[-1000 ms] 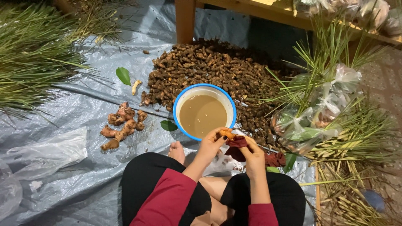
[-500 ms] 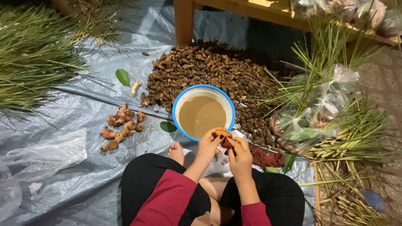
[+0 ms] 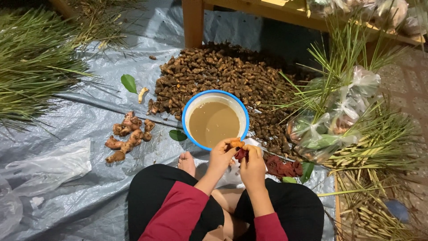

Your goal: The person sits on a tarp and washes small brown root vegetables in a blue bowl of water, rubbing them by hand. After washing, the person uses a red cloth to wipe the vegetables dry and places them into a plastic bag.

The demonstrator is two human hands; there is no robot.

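Note:
I sit cross-legged on a grey plastic sheet point(image 3: 80, 187). My left hand point(image 3: 221, 157) and my right hand point(image 3: 252, 166) meet just below the rim of a blue-edged bowl point(image 3: 192, 105) of muddy brown water. Between the fingers of both hands is a small orange root piece point(image 3: 236, 144), and a dark red scrap point(image 3: 241, 154) sits against it at my right hand. A big heap of brown unwashed roots point(image 3: 223, 73) lies beyond the bowl. A small pile of cleaner orange-brown roots point(image 3: 128, 136) rests to the left.
Bundles of long green stalks point(image 3: 31, 71) lie at far left and more stalks point(image 3: 383, 147) at right, with clear plastic bags point(image 3: 334, 125) among them. Dark red scraps point(image 3: 281, 167) lie by my right knee. A wooden table leg point(image 3: 192, 20) stands behind the heap. A crumpled plastic bag point(image 3: 49, 167) lies left.
Both hands have stayed together at the bowl's near rim, shifting slightly left and working the root piece. The camera view has tilted a little. Nothing else has moved.

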